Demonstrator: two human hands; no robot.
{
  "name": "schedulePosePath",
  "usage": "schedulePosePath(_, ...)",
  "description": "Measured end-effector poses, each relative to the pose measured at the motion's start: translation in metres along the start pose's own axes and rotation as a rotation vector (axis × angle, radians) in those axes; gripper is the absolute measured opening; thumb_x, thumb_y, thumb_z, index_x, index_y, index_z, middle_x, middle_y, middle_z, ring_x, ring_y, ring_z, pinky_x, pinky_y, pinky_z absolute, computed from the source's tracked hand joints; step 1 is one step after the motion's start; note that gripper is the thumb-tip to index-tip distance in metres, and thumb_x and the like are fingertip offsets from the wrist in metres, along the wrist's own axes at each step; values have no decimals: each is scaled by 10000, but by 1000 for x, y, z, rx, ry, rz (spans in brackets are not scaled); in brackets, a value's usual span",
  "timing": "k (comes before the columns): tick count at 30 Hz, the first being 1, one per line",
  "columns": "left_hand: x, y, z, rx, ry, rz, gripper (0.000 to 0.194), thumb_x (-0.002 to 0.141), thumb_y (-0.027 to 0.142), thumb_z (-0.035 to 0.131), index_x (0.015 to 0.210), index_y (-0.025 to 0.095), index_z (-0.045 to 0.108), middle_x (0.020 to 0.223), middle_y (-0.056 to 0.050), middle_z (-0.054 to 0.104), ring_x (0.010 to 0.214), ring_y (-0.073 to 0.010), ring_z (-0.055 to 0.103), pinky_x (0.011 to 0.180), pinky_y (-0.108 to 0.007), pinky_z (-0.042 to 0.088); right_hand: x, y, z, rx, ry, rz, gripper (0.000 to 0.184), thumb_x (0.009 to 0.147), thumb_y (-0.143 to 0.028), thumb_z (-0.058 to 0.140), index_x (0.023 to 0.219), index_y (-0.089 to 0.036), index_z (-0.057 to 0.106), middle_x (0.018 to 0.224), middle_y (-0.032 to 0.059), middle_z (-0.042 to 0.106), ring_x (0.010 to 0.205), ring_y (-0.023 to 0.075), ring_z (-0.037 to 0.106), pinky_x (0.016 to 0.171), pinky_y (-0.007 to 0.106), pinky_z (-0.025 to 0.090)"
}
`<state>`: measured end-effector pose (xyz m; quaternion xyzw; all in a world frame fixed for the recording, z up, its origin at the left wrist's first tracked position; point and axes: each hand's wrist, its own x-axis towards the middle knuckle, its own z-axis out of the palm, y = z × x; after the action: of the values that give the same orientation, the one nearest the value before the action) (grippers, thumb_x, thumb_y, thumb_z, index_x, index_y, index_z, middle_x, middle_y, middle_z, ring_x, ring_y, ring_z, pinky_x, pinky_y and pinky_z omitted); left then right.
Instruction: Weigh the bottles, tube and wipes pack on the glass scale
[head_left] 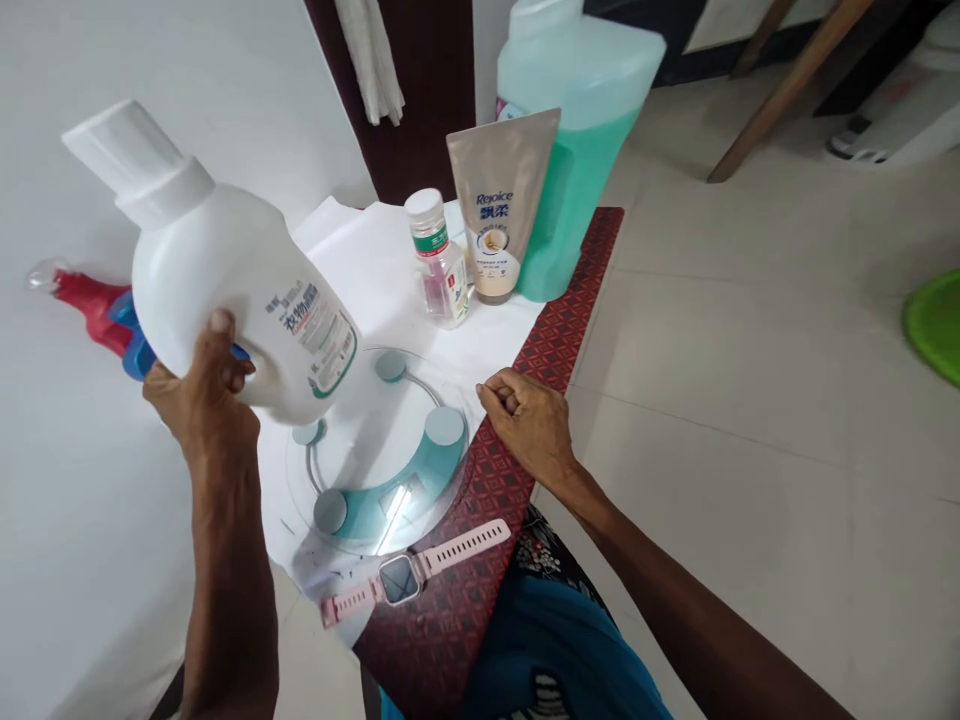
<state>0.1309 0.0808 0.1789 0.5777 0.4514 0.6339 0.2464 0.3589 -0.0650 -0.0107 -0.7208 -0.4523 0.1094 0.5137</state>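
Observation:
My left hand [210, 390] grips a large white detergent bottle [225, 270] by its handle, tilted with its cap to the upper left. The bottle is raised over the left part of a round glass scale [390, 450] with teal pads. My right hand [529, 415] is curled closed at the table's right edge, beside the scale; whether anything is inside its fingers is hidden. A pink-strapped smartwatch [400, 579] lies just in front of the scale. Behind my left hand, a red and blue spray bottle [97, 310] is partly covered by the white bottle.
At the table's back stand a small clear bottle with a white cap [439, 265], a beige Rejoice tube [499, 210] and a tall green liquid bottle [577, 160]. White paper [495, 335] covers part of the red patterned table [577, 290]. A wooden leg [787, 95] stands on the floor beyond.

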Motion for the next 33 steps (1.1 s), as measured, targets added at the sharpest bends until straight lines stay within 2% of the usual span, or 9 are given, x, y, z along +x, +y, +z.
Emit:
schedulePosePath(5,-57,8,-50,23,-7,-176,302,731,433,827,648,273,584,577,51,296,506,-138,286,523,-362,406,0,1,1,-16,1,12,240,917,-392,621,721,-258,587,646,-1,655,573,166,546,665,326,402)
schedulePosePath(10,-89,7,-57,8,27,-199,293,717,406,846,618,266,609,549,48,351,499,-136,345,519,-340,403,-1,0,2,-27,-20,20,235,911,-407,615,732,-258,590,669,9,679,585,174,560,656,328,399)
schedulePosePath(15,-102,2,-63,9,-56,-149,422,766,492,854,617,215,573,542,40,458,506,-123,448,555,-312,458,-2,-3,1,-39,-8,11,247,894,-426,606,718,-256,574,648,11,655,588,177,553,674,335,394)
schedulePosePath(18,-101,-5,-78,51,-151,-50,460,801,595,835,674,200,637,646,-10,607,634,-173,600,636,-325,517,-3,-3,0,-31,-11,9,252,898,-437,597,725,-254,581,659,16,659,593,179,557,693,340,407)
schedulePosePath(23,-104,-11,-101,37,-82,93,595,846,791,725,852,196,709,795,-41,679,834,-233,676,768,-364,548,-3,-1,2,-38,-16,17,252,894,-440,611,730,-251,587,662,15,659,591,177,564,708,345,422)
schedulePosePath(26,-112,-8,-91,46,-109,72,575,868,764,735,873,190,719,822,-49,697,800,-215,662,718,-340,525,-3,2,2,-63,-12,13,253,898,-445,622,739,-249,598,658,13,662,588,179,570,700,343,423)
schedulePosePath(28,-115,-7,-76,35,-93,7,512,860,665,805,747,184,671,710,-25,640,671,-170,601,632,-308,475,-3,3,2,-77,-9,-2,272,910,-463,621,741,-250,603,665,18,673,588,180,575,694,342,426)
schedulePosePath(31,-108,-7,-53,-17,48,-102,534,762,536,909,602,195,531,544,46,435,499,-97,407,501,-271,336,-2,4,1,-88,-14,-19,329,932,-511,601,727,-254,596,655,23,672,585,185,578,681,338,423)
schedulePosePath(33,-96,-5,-46,-65,132,-145,514,670,509,951,615,199,546,531,66,379,473,-78,332,458,-262,265,-2,5,1,-88,-17,-16,342,930,-527,593,722,-255,597,636,21,660,581,189,578,672,336,413)
